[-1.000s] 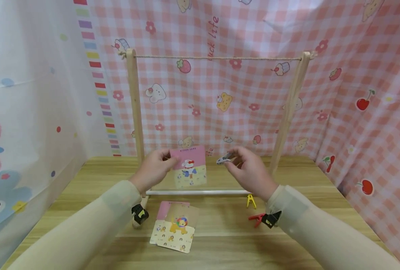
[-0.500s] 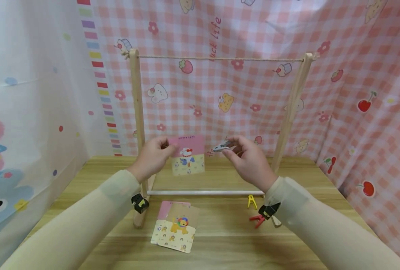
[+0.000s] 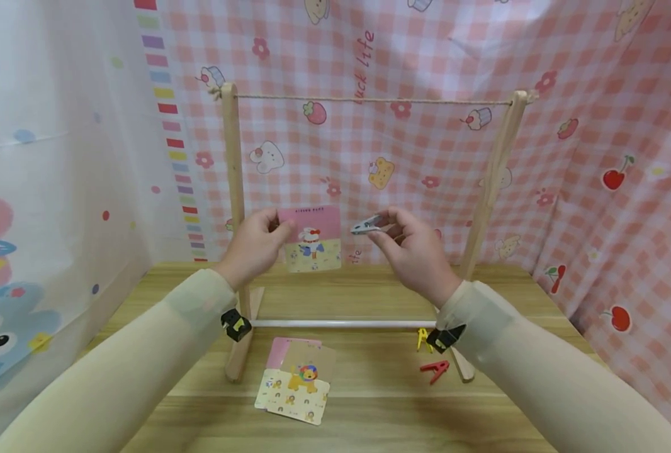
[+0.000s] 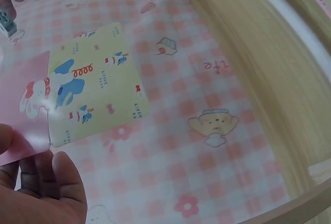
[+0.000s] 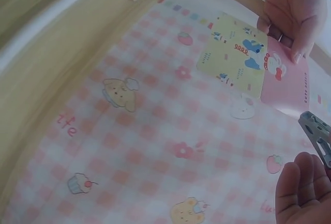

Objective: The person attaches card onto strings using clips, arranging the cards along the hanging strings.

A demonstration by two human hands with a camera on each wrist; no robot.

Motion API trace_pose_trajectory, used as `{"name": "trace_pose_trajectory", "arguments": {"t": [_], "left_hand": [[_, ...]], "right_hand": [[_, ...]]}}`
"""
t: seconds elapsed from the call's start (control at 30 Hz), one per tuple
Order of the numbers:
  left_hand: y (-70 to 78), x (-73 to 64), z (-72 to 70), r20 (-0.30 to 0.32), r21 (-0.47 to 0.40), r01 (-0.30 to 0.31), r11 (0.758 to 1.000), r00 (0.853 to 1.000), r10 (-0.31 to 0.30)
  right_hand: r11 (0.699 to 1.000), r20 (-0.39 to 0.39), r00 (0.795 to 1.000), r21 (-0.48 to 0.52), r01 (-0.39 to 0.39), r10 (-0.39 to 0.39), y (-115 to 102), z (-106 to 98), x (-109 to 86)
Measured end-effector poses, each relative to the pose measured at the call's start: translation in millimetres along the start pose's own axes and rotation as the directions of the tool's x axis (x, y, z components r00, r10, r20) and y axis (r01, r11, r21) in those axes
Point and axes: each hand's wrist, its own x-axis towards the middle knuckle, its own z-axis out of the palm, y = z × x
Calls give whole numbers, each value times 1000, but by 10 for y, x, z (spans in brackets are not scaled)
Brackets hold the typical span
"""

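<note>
My left hand (image 3: 256,245) pinches a pink and yellow card (image 3: 313,245) by its left edge and holds it upright in the air. A white rabbit in blue is printed on the card; the left wrist view shows the thumb lying over its pink part. To the right, my right hand (image 3: 415,248) grips a grey clothespin (image 3: 365,225) between thumb and fingers, its tip pointing left toward the card. Card and clothespin are apart. Above both hands a thin rope (image 3: 369,99) runs between two wooden posts.
A lion card (image 3: 301,390) overlaps a pink-topped card (image 3: 279,350) on the wooden table. Yellow (image 3: 423,340) and red (image 3: 435,370) clothespins lie at the right. A white bar (image 3: 341,324) joins the frame's feet. Checked cloth (image 3: 290,163) hangs behind.
Both hands have risen, carrying the card and the clothespin upward. The clothespin has come a little closer to the card. The cards and clothespins on the table stay put.
</note>
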Motion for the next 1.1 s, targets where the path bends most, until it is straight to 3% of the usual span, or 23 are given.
{"name": "trace_pose_trajectory", "arguments": {"t": [0.73, 1.1], "left_hand": [[366, 174, -164, -55, -59, -54, 997, 997, 51], [509, 227, -215, -88, -63, -94, 994, 992, 88]], "right_hand": [[994, -122, 987, 18, 105, -102, -329, -69, 424], [997, -135, 989, 40, 73, -67, -447, -128, 577]]}}
